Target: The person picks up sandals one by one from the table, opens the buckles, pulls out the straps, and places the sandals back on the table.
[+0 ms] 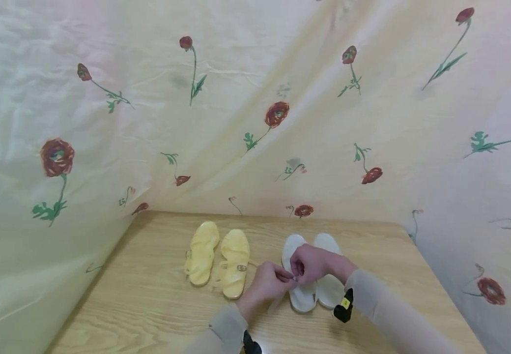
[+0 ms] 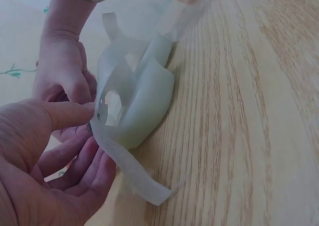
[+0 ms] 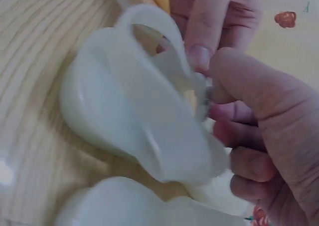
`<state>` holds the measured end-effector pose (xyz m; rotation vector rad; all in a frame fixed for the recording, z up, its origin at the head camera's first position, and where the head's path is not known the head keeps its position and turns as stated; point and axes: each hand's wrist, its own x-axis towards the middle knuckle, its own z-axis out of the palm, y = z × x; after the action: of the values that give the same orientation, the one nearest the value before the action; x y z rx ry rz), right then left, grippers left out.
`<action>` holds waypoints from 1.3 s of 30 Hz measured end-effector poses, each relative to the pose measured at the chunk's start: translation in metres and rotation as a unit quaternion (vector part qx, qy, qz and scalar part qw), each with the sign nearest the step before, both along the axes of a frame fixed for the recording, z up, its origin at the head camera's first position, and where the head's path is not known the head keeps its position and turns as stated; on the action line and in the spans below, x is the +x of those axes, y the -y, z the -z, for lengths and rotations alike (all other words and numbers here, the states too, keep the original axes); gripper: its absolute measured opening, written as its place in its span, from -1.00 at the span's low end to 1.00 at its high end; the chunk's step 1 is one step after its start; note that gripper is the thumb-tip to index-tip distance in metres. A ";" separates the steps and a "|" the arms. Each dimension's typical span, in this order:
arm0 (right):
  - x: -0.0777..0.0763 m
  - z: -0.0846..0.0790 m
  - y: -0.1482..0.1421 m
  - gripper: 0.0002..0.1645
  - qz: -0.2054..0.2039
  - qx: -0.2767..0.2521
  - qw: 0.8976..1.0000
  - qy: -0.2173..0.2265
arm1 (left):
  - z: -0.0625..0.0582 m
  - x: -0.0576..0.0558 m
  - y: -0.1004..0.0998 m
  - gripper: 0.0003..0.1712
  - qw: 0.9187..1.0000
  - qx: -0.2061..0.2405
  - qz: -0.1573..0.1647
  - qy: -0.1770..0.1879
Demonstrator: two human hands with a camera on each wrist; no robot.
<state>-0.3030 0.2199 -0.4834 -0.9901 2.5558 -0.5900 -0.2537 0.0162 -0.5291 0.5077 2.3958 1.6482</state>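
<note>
Two white sandals stand side by side, the left one [image 1: 303,299] and the right one [image 1: 329,292]. Over the left one, my left hand [image 1: 268,282] pinches its ankle strap [image 2: 130,168] close to a small metal buckle, the strap's loose end hanging past the fingers. Facing it, my right hand [image 1: 312,263] pinches the strap at the buckle between thumb and fingers. The fingertips of both hands nearly meet, largely covering the buckle. In the right wrist view the strap [image 3: 154,101] bends in a loop above the sole.
To the left stand two yellow sandals, one [image 1: 202,258] farther left and one [image 1: 236,241] nearer my left hand. All rest on a wooden table [image 1: 149,305]. A flower-printed cloth [image 1: 220,123] hangs behind and along the sides. Black wrist devices [image 1: 344,312] sit on both cuffs.
</note>
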 end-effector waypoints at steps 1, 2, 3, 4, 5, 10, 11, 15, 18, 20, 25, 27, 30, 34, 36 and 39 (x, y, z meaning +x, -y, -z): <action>0.001 0.002 0.000 -0.85 0.000 -0.003 1.000 -0.009 | 0.000 0.000 0.000 -0.88 1.000 0.000 0.001 0.000; 0.002 0.004 -0.001 -0.84 -0.003 -0.011 1.000 -0.016 | 0.000 0.000 -0.001 -0.88 1.000 0.000 0.002 0.001; 0.002 0.006 -0.001 -0.81 -0.005 -0.016 1.000 -0.024 | 0.001 0.000 -0.001 -0.88 1.000 0.000 0.003 0.001; 0.003 0.008 -0.001 -0.80 -0.006 -0.023 0.999 -0.030 | 0.001 0.000 -0.002 -0.88 1.000 0.000 0.004 0.001; 0.004 0.009 -0.002 -0.79 -0.007 -0.029 0.999 -0.036 | 0.002 0.000 -0.002 -0.87 1.000 0.003 0.004 0.000; 0.006 0.019 -0.004 -0.79 -0.014 -0.058 0.996 -0.067 | 0.003 0.000 -0.003 -0.87 1.000 0.007 0.004 0.004; 0.007 0.020 -0.005 -0.79 -0.016 -0.062 0.995 -0.073 | 0.003 0.000 -0.003 -0.87 1.000 0.007 0.004 0.004; 0.009 0.021 -0.009 -0.83 -0.027 -0.079 0.994 -0.076 | 0.005 0.001 -0.004 -0.86 1.000 0.006 0.003 0.007; 0.008 0.016 -0.013 -0.87 -0.028 -0.088 0.995 -0.049 | 0.006 0.001 -0.004 -0.85 1.000 0.008 -0.006 0.011; 0.007 0.011 -0.015 -0.89 -0.023 -0.091 0.995 -0.019 | 0.007 0.001 -0.004 -0.85 1.000 0.007 -0.012 0.012; 0.004 0.004 -0.018 -0.94 -0.002 -0.094 0.994 0.062 | 0.009 0.001 -0.004 -0.84 1.000 0.006 -0.019 0.008; 0.004 0.003 -0.017 -0.97 0.002 -0.093 0.992 0.082 | 0.009 0.001 -0.003 -0.84 1.000 0.008 -0.021 0.005; 0.003 0.003 -0.017 -0.96 0.007 -0.092 0.991 0.094 | 0.009 0.002 -0.003 -0.84 1.000 0.013 -0.025 0.002; 0.004 0.003 -0.017 -0.96 0.017 -0.090 0.991 0.101 | 0.010 0.001 -0.003 -0.83 0.999 0.015 -0.030 -0.004; 0.004 0.003 -0.018 -0.96 0.020 -0.089 0.990 0.106 | 0.010 0.001 -0.002 -0.84 0.999 0.014 -0.030 -0.010; 0.007 0.005 -0.020 -0.95 0.023 -0.088 0.990 0.110 | 0.010 0.000 -0.002 -0.85 1.000 0.009 -0.027 -0.014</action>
<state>-0.2963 0.2396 -0.4887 -0.8692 2.3682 -0.8973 -0.2538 0.0178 -0.5395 0.4766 2.4364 1.6965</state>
